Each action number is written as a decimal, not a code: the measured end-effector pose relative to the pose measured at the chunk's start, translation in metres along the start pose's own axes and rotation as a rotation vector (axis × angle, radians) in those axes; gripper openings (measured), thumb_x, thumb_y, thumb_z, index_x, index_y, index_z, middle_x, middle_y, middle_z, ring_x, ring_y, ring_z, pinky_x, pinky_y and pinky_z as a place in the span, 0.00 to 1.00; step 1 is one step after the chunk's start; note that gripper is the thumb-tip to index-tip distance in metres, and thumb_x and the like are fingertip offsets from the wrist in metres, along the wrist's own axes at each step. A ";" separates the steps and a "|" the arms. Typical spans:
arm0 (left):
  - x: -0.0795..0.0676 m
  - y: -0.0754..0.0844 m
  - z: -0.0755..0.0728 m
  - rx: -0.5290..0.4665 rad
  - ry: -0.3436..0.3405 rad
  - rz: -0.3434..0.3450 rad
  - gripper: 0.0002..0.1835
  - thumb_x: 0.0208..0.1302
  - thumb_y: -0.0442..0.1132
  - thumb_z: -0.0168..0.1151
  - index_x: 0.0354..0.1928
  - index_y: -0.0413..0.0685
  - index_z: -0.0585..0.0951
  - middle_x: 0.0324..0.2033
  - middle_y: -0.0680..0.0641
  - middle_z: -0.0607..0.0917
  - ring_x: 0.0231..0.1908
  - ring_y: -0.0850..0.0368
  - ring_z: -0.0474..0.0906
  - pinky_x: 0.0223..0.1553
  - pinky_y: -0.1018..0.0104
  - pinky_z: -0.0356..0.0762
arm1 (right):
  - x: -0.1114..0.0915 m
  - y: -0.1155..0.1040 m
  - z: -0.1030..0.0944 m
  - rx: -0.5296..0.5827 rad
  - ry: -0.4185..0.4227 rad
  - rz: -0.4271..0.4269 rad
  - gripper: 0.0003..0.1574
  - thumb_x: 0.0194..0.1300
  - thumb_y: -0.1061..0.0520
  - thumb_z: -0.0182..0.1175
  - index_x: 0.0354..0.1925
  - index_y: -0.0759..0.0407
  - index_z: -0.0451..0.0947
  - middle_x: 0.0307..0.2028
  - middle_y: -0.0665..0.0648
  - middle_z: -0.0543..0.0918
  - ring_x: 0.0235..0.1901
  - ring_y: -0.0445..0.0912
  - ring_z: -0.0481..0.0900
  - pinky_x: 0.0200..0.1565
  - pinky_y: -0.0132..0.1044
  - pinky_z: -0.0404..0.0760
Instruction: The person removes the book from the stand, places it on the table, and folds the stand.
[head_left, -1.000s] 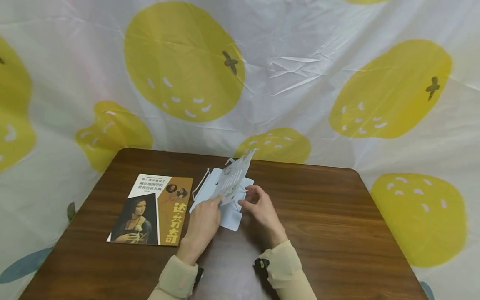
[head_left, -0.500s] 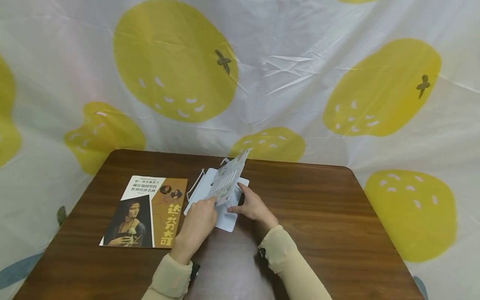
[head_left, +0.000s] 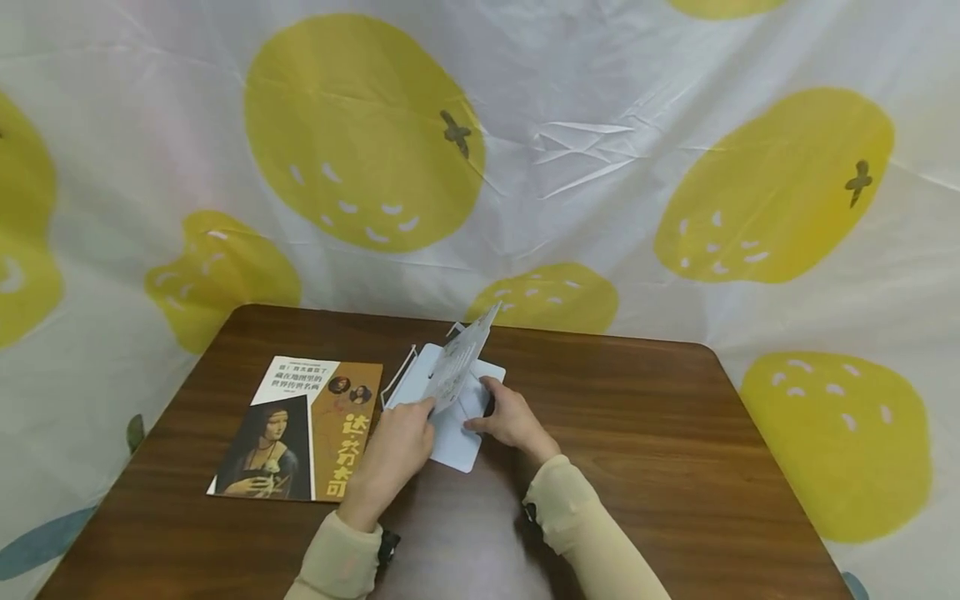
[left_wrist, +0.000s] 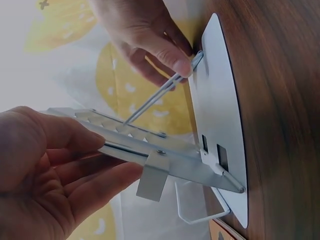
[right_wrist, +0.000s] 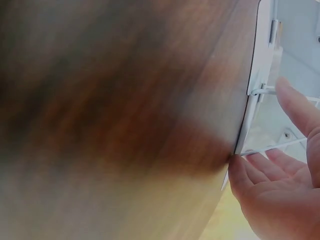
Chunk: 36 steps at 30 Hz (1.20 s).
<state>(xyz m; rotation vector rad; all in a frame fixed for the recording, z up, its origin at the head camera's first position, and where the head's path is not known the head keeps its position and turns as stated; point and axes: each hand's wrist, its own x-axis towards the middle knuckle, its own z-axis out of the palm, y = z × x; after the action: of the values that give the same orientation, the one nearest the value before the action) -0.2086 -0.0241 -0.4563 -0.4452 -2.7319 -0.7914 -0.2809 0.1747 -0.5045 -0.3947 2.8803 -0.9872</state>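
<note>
A white metal book stand stands half unfolded at the middle of the table: a flat base plate (head_left: 459, 454) with a hinged upper panel (head_left: 459, 367) tilted above it. My left hand (head_left: 397, 442) grips the panel's lower edge, thumb on one side and fingers on the other, near a small bent ledge (left_wrist: 154, 177). On the other side, my right hand (head_left: 513, 421) holds the wire prop (left_wrist: 157, 99) between thumb and fingers, where its end meets the base plate. In the right wrist view the thumb (right_wrist: 295, 102) and fingers lie against two separate wires.
Left of the stand lies a book (head_left: 296, 429) with a painted portrait on its cover. Wire arms (head_left: 397, 375) stick out from the stand's left side towards it. Behind the brown wooden table (head_left: 637, 433) hangs a white curtain (head_left: 570, 200) with yellow fruit prints.
My right thumb and fingers have spread wider apart and the thumb has dropped towards the base plate. The panel appears narrower, more edge-on. My left hand keeps its grip.
</note>
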 end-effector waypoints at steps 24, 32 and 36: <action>0.004 -0.019 -0.018 -0.119 -0.004 -0.094 0.16 0.60 0.27 0.59 0.51 0.35 0.83 0.35 0.37 0.86 0.20 0.54 0.71 0.18 0.63 0.69 | 0.009 -0.015 0.011 -0.187 -0.026 -0.005 0.41 0.49 0.52 0.77 0.58 0.68 0.74 0.50 0.64 0.82 0.47 0.55 0.79 0.50 0.46 0.78; 0.003 -0.018 -0.020 -0.150 -0.038 -0.122 0.17 0.62 0.27 0.58 0.53 0.34 0.82 0.36 0.36 0.86 0.17 0.57 0.69 0.15 0.67 0.65 | 0.009 -0.022 0.009 -0.266 -0.062 -0.032 0.26 0.54 0.51 0.74 0.45 0.67 0.82 0.43 0.61 0.82 0.44 0.55 0.79 0.49 0.48 0.77; 0.003 -0.019 -0.019 -0.151 -0.042 -0.118 0.17 0.61 0.27 0.59 0.53 0.33 0.81 0.37 0.36 0.86 0.19 0.56 0.71 0.19 0.65 0.68 | 0.009 -0.023 0.010 -0.320 -0.071 -0.038 0.21 0.54 0.50 0.74 0.39 0.65 0.82 0.34 0.57 0.80 0.38 0.53 0.78 0.45 0.47 0.77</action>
<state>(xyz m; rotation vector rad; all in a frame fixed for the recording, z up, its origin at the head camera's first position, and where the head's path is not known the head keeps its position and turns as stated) -0.2155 -0.0495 -0.4487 -0.3370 -2.7688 -1.0350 -0.2832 0.1488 -0.4984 -0.4949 2.9758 -0.5009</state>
